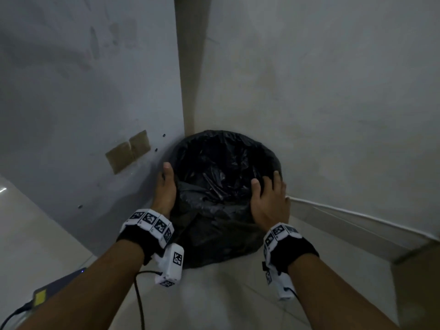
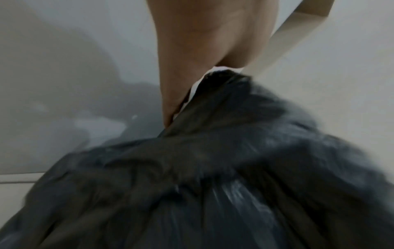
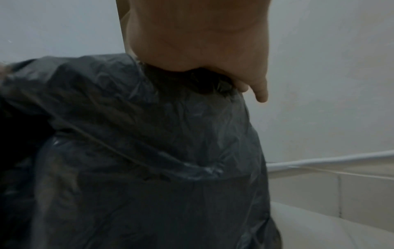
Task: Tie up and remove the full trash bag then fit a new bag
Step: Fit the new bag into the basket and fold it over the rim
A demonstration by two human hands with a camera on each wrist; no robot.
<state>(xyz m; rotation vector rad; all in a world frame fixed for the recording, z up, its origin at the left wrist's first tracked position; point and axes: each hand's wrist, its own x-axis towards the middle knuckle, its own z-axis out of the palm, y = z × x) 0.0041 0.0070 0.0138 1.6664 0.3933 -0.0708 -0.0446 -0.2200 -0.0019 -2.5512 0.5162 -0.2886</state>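
Observation:
A black trash bag (image 1: 221, 177) lines a round bin standing in the corner of two walls, and its edge is folded down over the outside. My left hand (image 1: 165, 186) lies along the left side of the rim, thumb pointing up. In the left wrist view the bag (image 2: 213, 168) runs up between the thumb and fingers of that hand (image 2: 202, 42). My right hand (image 1: 269, 198) grips the right rim, thumb inside the opening and fingers over the edge. The right wrist view shows those fingers (image 3: 245, 79) curled on the bag's fold (image 3: 149, 134). The bin itself is hidden under the plastic.
Grey walls meet just behind the bin, with brown tape patches (image 1: 128, 151) on the left wall. A white skirting (image 1: 357, 220) runs along the right wall to a cardboard box (image 1: 416, 282). A dark device with a cable (image 1: 59, 287) lies on the tiled floor at lower left.

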